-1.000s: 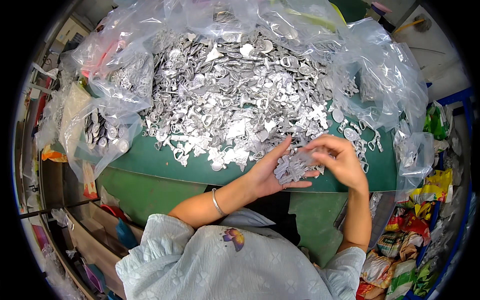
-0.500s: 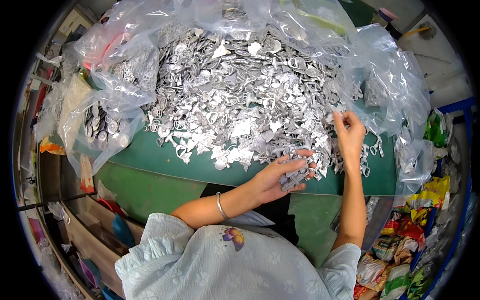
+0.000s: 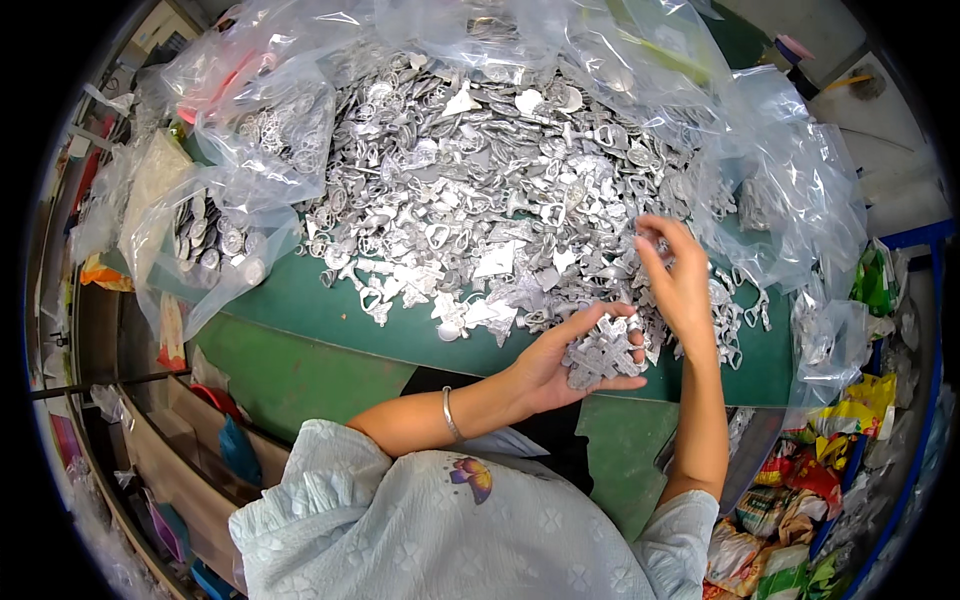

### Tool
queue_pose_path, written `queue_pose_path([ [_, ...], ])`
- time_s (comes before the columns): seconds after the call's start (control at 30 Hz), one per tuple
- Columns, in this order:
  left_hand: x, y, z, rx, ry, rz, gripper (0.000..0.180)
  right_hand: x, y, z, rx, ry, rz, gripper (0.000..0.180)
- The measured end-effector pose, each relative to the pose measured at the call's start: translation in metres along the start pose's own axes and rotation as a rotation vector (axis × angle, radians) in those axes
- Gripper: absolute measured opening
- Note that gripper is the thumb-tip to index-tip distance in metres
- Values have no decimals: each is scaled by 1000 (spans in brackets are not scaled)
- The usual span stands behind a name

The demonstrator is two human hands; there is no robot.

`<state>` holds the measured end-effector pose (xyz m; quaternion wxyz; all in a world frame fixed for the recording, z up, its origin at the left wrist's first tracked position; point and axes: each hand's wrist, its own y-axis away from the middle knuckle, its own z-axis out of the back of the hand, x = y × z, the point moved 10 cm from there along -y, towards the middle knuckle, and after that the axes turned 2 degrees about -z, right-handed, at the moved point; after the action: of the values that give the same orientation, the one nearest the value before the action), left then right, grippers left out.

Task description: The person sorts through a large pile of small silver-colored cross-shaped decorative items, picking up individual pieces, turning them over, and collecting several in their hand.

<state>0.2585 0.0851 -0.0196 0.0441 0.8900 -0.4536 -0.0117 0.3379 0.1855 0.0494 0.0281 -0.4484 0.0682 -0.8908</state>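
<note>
A broad heap of small silver-grey cast metal pieces point(image 3: 495, 262) covers the green table top point(image 3: 410, 330). At the heap's near edge, my left hand point(image 3: 545, 372) is turned palm up with fingers curled. Several grey metal pieces point(image 3: 603, 355), some cross-shaped, rest in it. Above the right part of the heap, my right hand point(image 3: 680, 275) has thumb and forefinger bent toward each other with a small gap. I see no piece between them. Its other fingers are partly hidden.
Clear plastic bags of metal pieces lie at the left point(image 3: 215, 240) and right point(image 3: 765, 205) of the heap, and more plastic sheeting point(image 3: 480, 30) is bunched behind it. Brown drawers point(image 3: 190, 450) stand at lower left; colourful packets point(image 3: 790, 490) fill a blue-framed rack at lower right.
My right hand has shifted left and slightly down, its fingertips now apart from the piece they were at. My left hand has turned more palm up, showing its pieces more fully. The view has shifted slightly.
</note>
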Motion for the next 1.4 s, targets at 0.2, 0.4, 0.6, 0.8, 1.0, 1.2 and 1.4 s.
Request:
queue_pose_path([
  [0.2, 2, 17, 1, -29, -136, 47, 33, 1, -1, -74, 58, 634, 231, 63],
  [0.4, -9, 43, 1, -53, -65, 119, 22, 24, 13, -78, 97, 400, 260, 63],
  [0.6, -44, 53, -1, -58, -19, 44, 26, 52, 35, -90, 256, 362, 344, 63],
  [0.8, -64, 65, 14, -149, 32, -49, 23, 42, 15, -45, 14, 276, 402, 18],
  [1.0, -64, 67, 11, -189, -41, -133, 23, 28, -24, -41, -16, 633, 398, 20],
  [1.2, -59, 66, 24, -208, -37, -174, 18, -17, 8, -38, 71, -322, -245, 10],
  [1.4, -60, 63, 23, -270, -19, -245, 19, 13, 70, -84, 251, -1215, -518, 11],
])
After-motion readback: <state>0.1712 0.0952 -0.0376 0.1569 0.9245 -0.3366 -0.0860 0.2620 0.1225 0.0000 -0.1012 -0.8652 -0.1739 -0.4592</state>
